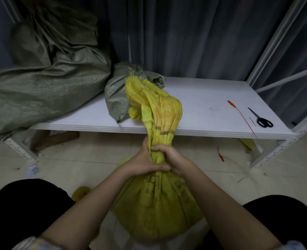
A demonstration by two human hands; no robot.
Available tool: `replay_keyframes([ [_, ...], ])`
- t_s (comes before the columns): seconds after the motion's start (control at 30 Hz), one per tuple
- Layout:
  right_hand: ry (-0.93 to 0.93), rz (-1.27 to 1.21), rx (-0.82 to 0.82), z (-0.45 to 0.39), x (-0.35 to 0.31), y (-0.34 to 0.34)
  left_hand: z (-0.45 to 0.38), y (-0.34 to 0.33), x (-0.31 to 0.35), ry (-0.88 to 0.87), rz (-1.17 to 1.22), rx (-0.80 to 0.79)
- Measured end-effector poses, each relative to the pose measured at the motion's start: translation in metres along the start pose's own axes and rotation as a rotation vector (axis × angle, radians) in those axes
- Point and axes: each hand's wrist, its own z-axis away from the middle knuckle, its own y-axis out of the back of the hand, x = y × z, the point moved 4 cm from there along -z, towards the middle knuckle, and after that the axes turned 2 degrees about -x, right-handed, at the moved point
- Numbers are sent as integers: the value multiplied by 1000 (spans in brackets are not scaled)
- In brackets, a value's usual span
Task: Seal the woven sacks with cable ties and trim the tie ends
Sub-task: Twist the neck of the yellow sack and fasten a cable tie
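Three sacks (156,201) (46,83) (118,94), two ties (241,116) (220,156), one scissors (262,120)

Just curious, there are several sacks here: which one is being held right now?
The yellow sack on the floor; both hands grip its gathered neck. The two grey-green sacks lie untouched on the white shelf.

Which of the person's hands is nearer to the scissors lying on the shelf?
Right. The right hand grips the yellow sack's neck on the side toward the scissors; the left hand grips it on the far side.
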Motion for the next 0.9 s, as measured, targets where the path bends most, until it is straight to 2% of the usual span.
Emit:
replay_keyframes([
  [0.1, -63, -23, -115, 7, -2, 2, -6, -7, -7, -6, -57, 49],
  [0.23, 12, 548, -13, 6, -9, 7, -9, -11, 0, -5, -80, 104],
  [0.33, 25, 639, -1, 1, -6, 22, -9, -11, 1, 6, -93, 132],
  [0.5, 269, 960, 77, 22, -27, 38, -18, -8, -10, 75, -131, 212],
  [0.53, 294, 1063, 132, 28, -32, 44, -13, -5, 0, 103, -134, 222],
  [0.6, 390, 1429, 304, 40, -45, 48, -14, -2, 5, 164, -148, 233],
  [0.67, 618, 1641, 419, 49, -58, 41, -17, 0, 8, 198, -138, 242],
  [0.77, 913, 1706, 395, 51, -66, 25, -19, 1, 10, 228, -67, 249],
  [0.9, 915, 2031, 223, 35, -66, 17, -16, 3, 13, 206, 2, 230],
])
